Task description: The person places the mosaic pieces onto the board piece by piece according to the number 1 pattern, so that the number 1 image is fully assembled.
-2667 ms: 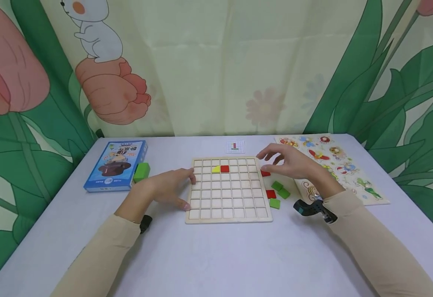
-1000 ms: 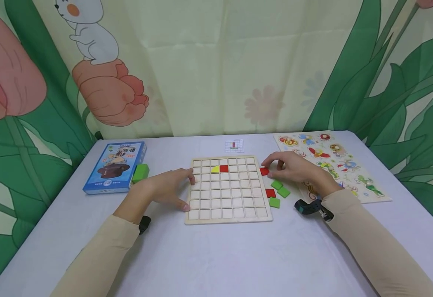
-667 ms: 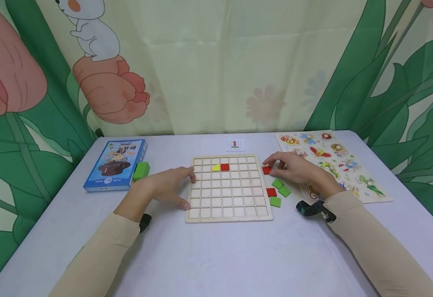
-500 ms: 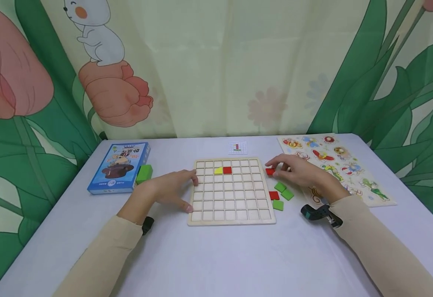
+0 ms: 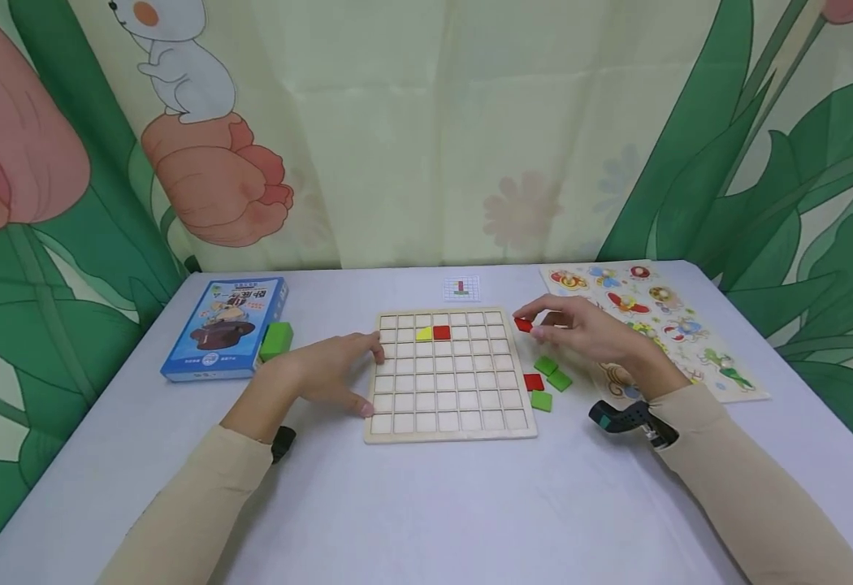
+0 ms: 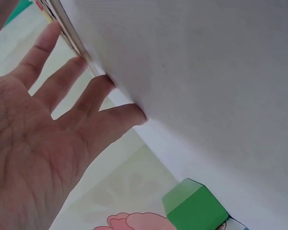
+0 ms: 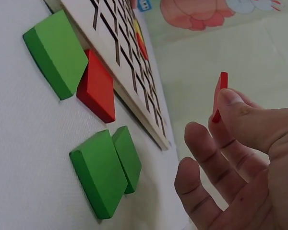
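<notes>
A wooden grid board [image 5: 451, 441] lies flat on the white table, with a yellow tile [image 5: 424, 334] and a red tile [image 5: 442, 332] side by side in its second row. My left hand [image 5: 327, 370], fingers spread, rests against the board's left edge. Beyond the far right corner, my right hand [image 5: 587, 329] pinches another red tile [image 7: 221, 93] between thumb and forefinger, raised off the table in the right wrist view. Several green tiles [image 7: 100, 175] and a further red tile [image 7: 98, 88] lie along the board's right side.
A small printed pattern card [image 5: 461, 288] lies behind the board. To the left sit a blue box [image 5: 225, 329] and a green block [image 5: 276, 340]. A sheet with cartoon insects [image 5: 719, 357] lies at the right, partly under the right forearm. A patterned curtain [image 5: 397, 146] hangs behind.
The right hand has come down to the red tile by the board's far right corner, pinched it and lifted it off the table. The left hand stays at the board's edge.
</notes>
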The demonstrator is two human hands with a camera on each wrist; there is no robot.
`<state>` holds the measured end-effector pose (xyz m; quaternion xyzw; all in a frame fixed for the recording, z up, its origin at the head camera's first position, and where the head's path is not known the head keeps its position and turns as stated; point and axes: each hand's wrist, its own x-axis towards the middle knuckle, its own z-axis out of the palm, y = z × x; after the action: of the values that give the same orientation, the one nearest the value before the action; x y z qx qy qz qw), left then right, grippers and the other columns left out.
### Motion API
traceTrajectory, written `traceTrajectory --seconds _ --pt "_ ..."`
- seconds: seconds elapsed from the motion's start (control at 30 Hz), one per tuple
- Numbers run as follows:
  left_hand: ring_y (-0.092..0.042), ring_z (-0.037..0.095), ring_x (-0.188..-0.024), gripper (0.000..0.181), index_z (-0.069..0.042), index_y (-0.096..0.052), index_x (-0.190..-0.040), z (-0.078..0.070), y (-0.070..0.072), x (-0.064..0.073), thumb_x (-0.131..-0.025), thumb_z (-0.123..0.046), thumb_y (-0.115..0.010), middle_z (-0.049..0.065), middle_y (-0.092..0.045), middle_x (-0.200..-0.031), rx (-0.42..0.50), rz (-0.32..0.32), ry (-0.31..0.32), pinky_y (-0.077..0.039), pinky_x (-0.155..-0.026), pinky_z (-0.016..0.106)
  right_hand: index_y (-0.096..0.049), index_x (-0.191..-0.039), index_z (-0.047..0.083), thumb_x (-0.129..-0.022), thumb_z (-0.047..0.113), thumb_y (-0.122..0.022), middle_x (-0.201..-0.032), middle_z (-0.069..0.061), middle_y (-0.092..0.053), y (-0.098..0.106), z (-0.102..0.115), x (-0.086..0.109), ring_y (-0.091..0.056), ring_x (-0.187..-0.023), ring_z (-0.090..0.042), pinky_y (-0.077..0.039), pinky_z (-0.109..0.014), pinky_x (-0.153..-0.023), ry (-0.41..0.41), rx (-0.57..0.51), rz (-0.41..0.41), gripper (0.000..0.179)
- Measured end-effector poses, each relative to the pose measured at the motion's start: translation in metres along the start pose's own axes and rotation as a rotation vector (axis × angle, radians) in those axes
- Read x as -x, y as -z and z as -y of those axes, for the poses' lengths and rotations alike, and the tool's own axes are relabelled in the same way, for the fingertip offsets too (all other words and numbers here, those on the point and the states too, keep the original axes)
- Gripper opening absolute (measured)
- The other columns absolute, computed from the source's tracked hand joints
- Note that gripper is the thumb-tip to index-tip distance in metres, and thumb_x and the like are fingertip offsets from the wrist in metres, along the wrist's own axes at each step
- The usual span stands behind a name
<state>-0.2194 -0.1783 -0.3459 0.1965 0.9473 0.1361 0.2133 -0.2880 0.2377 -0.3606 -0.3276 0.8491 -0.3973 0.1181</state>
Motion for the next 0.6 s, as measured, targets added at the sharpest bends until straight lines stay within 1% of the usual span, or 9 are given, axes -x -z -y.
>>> traceTrajectory --seconds 0.17,0.23,0.33,0.47,0.6 --pt "-0.033 0.031 -0.152 0.069 -0.027 -0.052 -0.131 0.001 0.001 0.004 -0.077 -0.046 -0.090 0.007 -0.034 -0.166 0.012 -0.001 0.006 -0.031 -0.122 0.052 -0.063 -0.135 0.012 -0.102 0.011 -0.065 -0.125 -0.010 -0.064 -0.002 0.009 -0.003 -0.066 -0.086 -0.034 -0.056 -0.033 -0.078 0.012 -0.037 0.010 0.033" --pt "-0.032 0.031 -0.152 0.068 -0.028 -0.053 -0.131 0.001 0.001 0.004 -0.077 -0.047 -0.090 0.007 -0.033 -0.166 0.013 -0.003 -0.001 -0.031 -0.122 0.052 -0.063 -0.134 0.012 -0.101 0.011 -0.065 -0.126 -0.009 -0.063 -0.003 0.013 -0.002 -0.066 -0.088 -0.033 -0.056 -0.033 -0.078 0.007 -0.036 0.010 0.033" --pt "-0.031 0.031 -0.153 0.068 -0.029 -0.053 -0.130 0.001 0.000 0.003 -0.076 -0.048 -0.090 0.007 -0.032 -0.167 0.005 -0.006 -0.002 -0.031 -0.122 0.052 -0.063 -0.134 0.011 -0.101 0.011 -0.066 -0.128 -0.009 -0.063 -0.005 0.020 -0.001 -0.065 -0.095 -0.032 -0.057 -0.033 -0.078 0.027 -0.041 0.017 0.033" --pt "-0.036 0.029 -0.150 0.069 -0.029 -0.052 -0.130 0.001 -0.001 0.002 -0.076 -0.047 -0.090 0.005 -0.036 -0.164 -0.006 -0.003 0.013 -0.033 -0.122 0.052 -0.063 -0.134 0.013 -0.101 0.013 -0.067 -0.130 -0.008 -0.063 -0.009 0.029 -0.004 -0.065 -0.098 -0.031 -0.057 -0.033 -0.079 0.049 -0.045 0.029 0.033" --pt "-0.042 0.026 -0.144 0.070 -0.031 -0.051 -0.129 0.001 -0.001 0.000 -0.074 -0.048 -0.091 0.004 -0.044 -0.158 -0.005 -0.012 0.022 -0.037 -0.119 0.051 -0.062 -0.135 0.012 -0.102 0.013 -0.065 -0.129 -0.009 -0.063 -0.011 0.034 -0.008 -0.065 -0.089 -0.037 -0.055 -0.035 -0.080 0.047 -0.080 0.029 0.033"
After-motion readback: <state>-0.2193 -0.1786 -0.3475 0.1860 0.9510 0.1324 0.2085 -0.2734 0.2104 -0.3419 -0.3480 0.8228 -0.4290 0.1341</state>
